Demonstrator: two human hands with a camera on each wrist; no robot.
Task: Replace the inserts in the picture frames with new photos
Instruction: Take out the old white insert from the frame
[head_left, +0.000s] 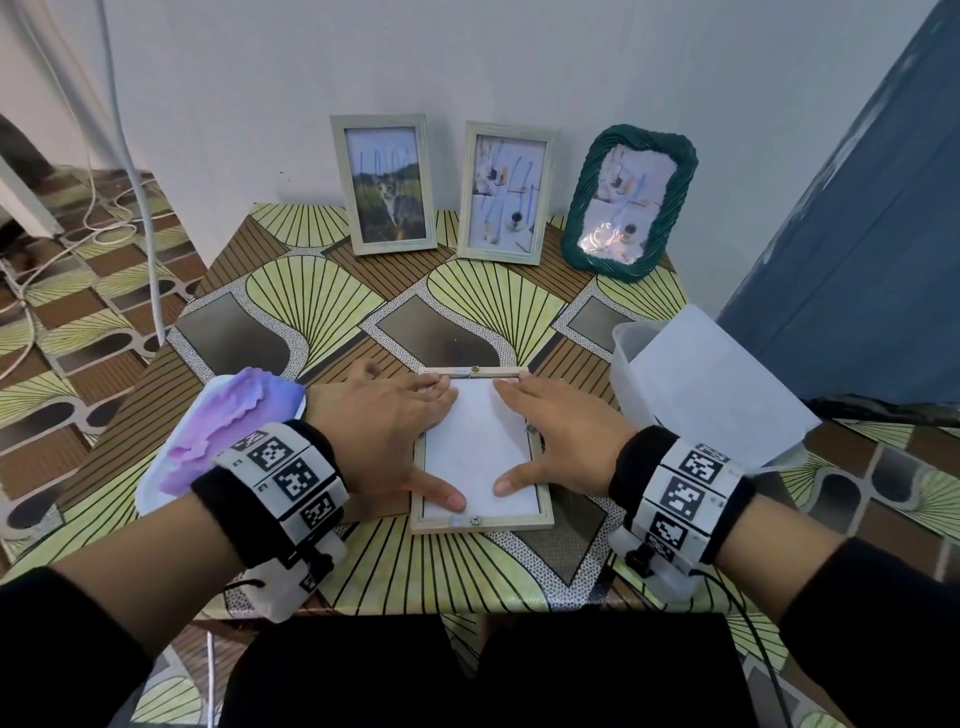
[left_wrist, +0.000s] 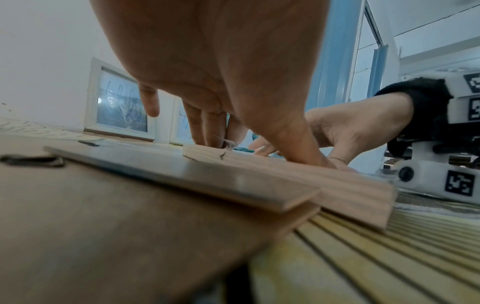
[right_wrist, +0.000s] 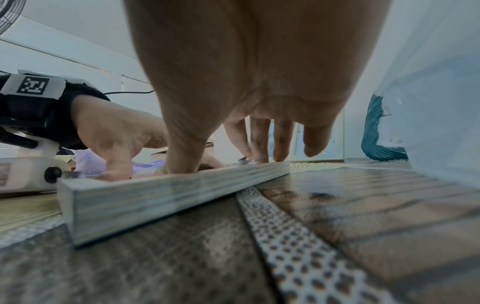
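Observation:
A pale wooden picture frame (head_left: 480, 522) lies face down near the table's front, with a white sheet (head_left: 480, 452) set into its back. My left hand (head_left: 426, 436) lies flat on the sheet's left side, thumb near the bottom edge and fingertips at the top rail. My right hand (head_left: 540, 436) mirrors it on the right side. Both press with straight fingers and grip nothing. The left wrist view shows the frame's rail (left_wrist: 350, 197) and a thin brown board (left_wrist: 130, 205) beside it under my wrist. The right wrist view shows the frame's outer edge (right_wrist: 168, 197) below my thumb.
Three framed pictures stand against the wall: a cat photo (head_left: 387, 187), a pale frame (head_left: 504, 195) and a green frame (head_left: 626, 202). A translucent tub with white sheets (head_left: 701, 384) sits right of my hands. A purple-and-white item (head_left: 223, 431) lies at the left.

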